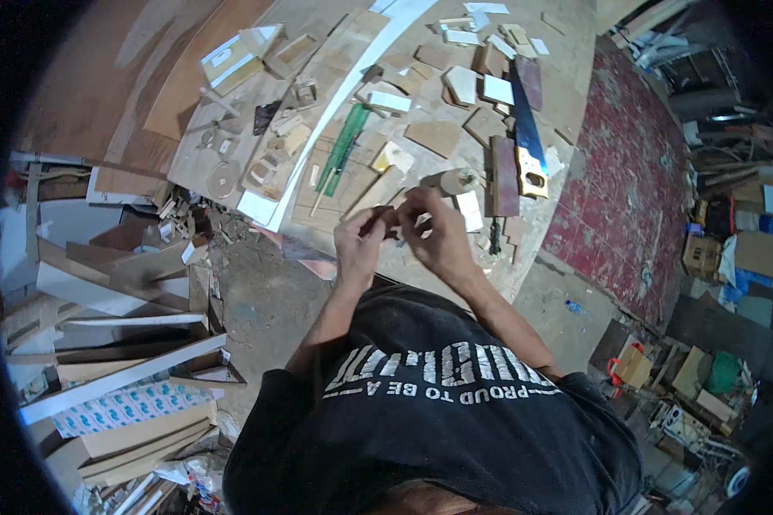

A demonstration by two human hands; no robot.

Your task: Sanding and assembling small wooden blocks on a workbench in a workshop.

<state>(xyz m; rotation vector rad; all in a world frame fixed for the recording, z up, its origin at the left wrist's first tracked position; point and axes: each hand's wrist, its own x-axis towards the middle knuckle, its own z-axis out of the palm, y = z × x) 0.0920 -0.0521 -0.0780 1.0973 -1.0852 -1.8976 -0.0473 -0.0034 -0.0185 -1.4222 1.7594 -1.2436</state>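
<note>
Near the front edge of the workbench, my left hand point(360, 246) is closed on a small brown piece point(390, 220), which looks like wood. Close beside it, my right hand point(439, 238) has its fingers curled in a pinch; what they grip, if anything, is too small to make out. Just beyond the right hand stands a pale bottle point(457, 180). A green ruler point(343, 148) lies beyond my left hand, next to a thin wooden stick point(325, 189). To the right rests a handsaw point(526, 120) with a light wooden handle, beside a dark red wooden strip point(505, 176).
Wood offcuts point(434, 137) and white-faced blocks point(460, 86) cover much of the workbench point(558, 94). A long white strip point(318, 142) crosses it. Boards and scraps point(137, 335) are piled at the left. On the right are a worn red panel point(618, 180) and cluttered boxes point(703, 255).
</note>
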